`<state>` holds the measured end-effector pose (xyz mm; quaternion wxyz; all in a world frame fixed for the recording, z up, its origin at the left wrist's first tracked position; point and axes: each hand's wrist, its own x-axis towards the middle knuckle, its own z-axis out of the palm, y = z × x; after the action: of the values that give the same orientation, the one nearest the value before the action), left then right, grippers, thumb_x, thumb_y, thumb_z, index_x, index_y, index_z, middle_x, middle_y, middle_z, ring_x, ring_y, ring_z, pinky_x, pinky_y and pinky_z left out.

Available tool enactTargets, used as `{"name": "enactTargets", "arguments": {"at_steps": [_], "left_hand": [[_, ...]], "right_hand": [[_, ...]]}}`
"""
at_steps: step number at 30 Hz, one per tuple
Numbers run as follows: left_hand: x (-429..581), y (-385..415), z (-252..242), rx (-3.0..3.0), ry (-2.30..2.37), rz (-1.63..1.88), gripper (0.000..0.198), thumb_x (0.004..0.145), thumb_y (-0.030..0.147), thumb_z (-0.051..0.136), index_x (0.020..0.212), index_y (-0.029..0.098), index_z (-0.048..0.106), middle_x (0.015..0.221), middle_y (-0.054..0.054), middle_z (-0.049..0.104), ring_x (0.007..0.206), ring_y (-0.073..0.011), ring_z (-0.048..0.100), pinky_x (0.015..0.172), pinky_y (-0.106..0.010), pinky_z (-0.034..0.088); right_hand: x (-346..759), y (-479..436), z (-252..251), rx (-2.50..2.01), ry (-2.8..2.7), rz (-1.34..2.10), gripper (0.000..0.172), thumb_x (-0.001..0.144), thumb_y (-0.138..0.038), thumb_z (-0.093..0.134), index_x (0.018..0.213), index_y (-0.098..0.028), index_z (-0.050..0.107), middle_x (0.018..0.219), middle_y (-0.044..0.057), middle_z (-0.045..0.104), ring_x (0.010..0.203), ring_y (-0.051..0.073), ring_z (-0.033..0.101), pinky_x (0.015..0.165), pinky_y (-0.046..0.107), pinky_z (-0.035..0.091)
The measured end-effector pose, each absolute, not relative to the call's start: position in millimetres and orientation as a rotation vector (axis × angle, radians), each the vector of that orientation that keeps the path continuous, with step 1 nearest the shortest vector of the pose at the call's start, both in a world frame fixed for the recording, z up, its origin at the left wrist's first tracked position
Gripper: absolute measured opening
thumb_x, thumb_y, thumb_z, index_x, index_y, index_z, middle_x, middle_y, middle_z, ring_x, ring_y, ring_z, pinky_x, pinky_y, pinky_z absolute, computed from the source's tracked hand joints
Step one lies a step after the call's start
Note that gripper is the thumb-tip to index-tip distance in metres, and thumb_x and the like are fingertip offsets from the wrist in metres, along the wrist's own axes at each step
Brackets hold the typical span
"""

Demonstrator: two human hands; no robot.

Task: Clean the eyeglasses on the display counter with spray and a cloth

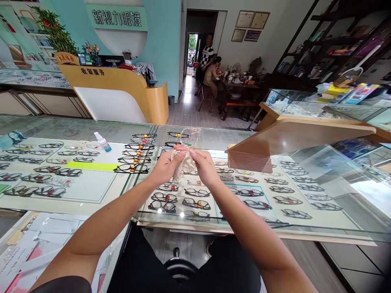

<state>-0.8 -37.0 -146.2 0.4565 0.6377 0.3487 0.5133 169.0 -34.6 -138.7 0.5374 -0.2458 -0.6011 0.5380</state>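
My left hand [165, 166] and my right hand [204, 163] come together above the glass counter, fingers closed. Between them hangs a crumpled beige cleaning cloth [187, 165], gripped by the left hand. A pair of clear-framed eyeglasses [190, 137] sticks up beyond the fingertips; my right thumb and fingers pinch its near part. The exact grip is partly hidden by the cloth and fingers. Left of my hands, several dark eyeglasses [131, 168] lie in a row on the counter, and a white spray bottle [103, 142] stands farther left.
Rows of glasses show in the glass display counter [195, 221] beneath my forearms. A ribbed brown tray [250, 158] lies at the right. At lower left, a drawer [51, 244] holds papers. Beyond stand a cashier desk [106, 81] and two people near a table [241, 85].
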Motion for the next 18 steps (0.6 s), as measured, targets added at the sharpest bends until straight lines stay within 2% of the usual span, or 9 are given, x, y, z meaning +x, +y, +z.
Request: {"name": "enactTargets", "arguments": {"at_steps": [5, 9, 12, 15, 18], "left_hand": [[-5.0, -37.8, -144.8, 1.661, 0.772, 1.148, 0.066, 0.094, 0.084, 0.072, 0.089, 0.018, 0.072, 0.083, -0.005, 0.070, 0.079, -0.0192, 0.063, 0.076, -0.031, 0.055], [-8.0, -37.8, -146.2, 1.670, 0.718, 1.107, 0.060, 0.092, 0.073, 0.083, 0.111, 0.016, 0.077, 0.102, -0.010, 0.077, 0.090, -0.0217, 0.070, 0.080, -0.031, 0.056], [-8.4, -36.8, -149.0, 1.620, 0.737, 1.089, 0.064, 0.086, 0.065, 0.092, 0.122, 0.015, 0.076, 0.103, -0.009, 0.078, 0.087, -0.0216, 0.071, 0.077, -0.030, 0.055], [-5.7, -36.5, -150.4, 1.569, 0.780, 1.133, 0.063, 0.084, 0.064, 0.093, 0.119, 0.014, 0.077, 0.097, -0.008, 0.078, 0.082, -0.0197, 0.069, 0.074, -0.029, 0.054], [-0.6, -37.5, -150.7, 1.517, 0.800, 1.289, 0.064, 0.083, 0.071, 0.091, 0.111, 0.015, 0.078, 0.095, -0.006, 0.078, 0.081, -0.0180, 0.067, 0.075, -0.029, 0.053]], "right_hand": [[173.4, -29.4, -141.4, -0.572, -1.350, 1.310, 0.035, 0.097, -0.061, 0.077, 0.097, -0.031, 0.095, 0.117, 0.005, 0.090, 0.134, 0.035, 0.076, 0.128, 0.051, 0.050], [174.2, -29.9, -138.3, -0.599, -1.284, 1.345, 0.034, 0.093, -0.060, 0.081, 0.093, -0.030, 0.094, 0.115, 0.005, 0.091, 0.129, 0.035, 0.078, 0.125, 0.052, 0.052], [172.6, -31.0, -139.5, -0.586, -1.286, 1.369, 0.033, 0.093, -0.061, 0.083, 0.098, -0.030, 0.095, 0.121, 0.005, 0.090, 0.135, 0.035, 0.076, 0.128, 0.052, 0.050], [170.1, -31.7, -143.0, -0.564, -1.329, 1.358, 0.036, 0.097, -0.064, 0.081, 0.106, -0.032, 0.094, 0.131, 0.004, 0.088, 0.143, 0.034, 0.072, 0.133, 0.052, 0.044], [167.9, -33.1, -145.0, -0.551, -1.392, 1.324, 0.038, 0.101, -0.066, 0.077, 0.112, -0.034, 0.094, 0.138, 0.003, 0.085, 0.146, 0.032, 0.070, 0.135, 0.051, 0.041]]}}
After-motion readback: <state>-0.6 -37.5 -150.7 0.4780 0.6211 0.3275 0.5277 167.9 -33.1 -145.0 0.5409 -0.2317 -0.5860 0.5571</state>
